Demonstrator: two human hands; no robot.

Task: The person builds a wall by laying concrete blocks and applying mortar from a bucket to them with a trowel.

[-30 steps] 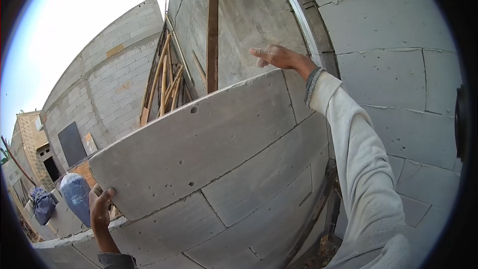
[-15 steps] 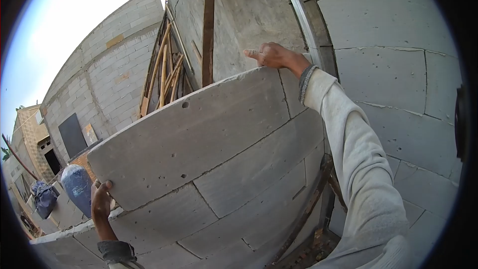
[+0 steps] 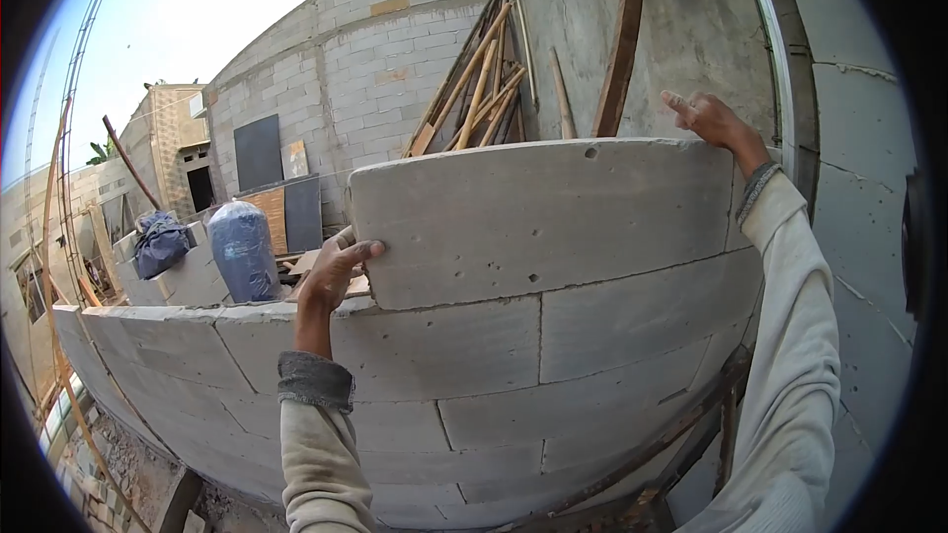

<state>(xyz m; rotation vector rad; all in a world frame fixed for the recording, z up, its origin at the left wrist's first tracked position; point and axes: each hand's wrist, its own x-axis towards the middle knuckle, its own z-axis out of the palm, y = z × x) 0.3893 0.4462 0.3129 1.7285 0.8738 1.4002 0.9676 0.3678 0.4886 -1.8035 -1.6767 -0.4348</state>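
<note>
A pale grey concrete block point(image 3: 553, 212) with small pits lies on top of a block wall point(image 3: 444, 345). My left hand point(image 3: 334, 266) grips its left end, with the thumb on the front face and the fingers partly hidden behind. At the other end, my right hand point(image 3: 706, 120) rests over the top edge, near the vertical joint. One digit sticks out to the left, nothing is held between the fingers, and the far side of this hand is hidden.
Beyond the wall stand a blue plastic-wrapped bundle point(image 3: 244, 249) and a dark bag point(image 3: 161, 244) on stacked blocks. Bamboo poles point(image 3: 486, 89) lean in the far corner. A wooden post point(image 3: 622, 39) rises behind the block. Another block wall point(image 3: 857, 118) borders the right side.
The view has turned left and levelled, so the block and both hands appear farther right. My left hand stays at the block's left end and my right hand at its top right.
</note>
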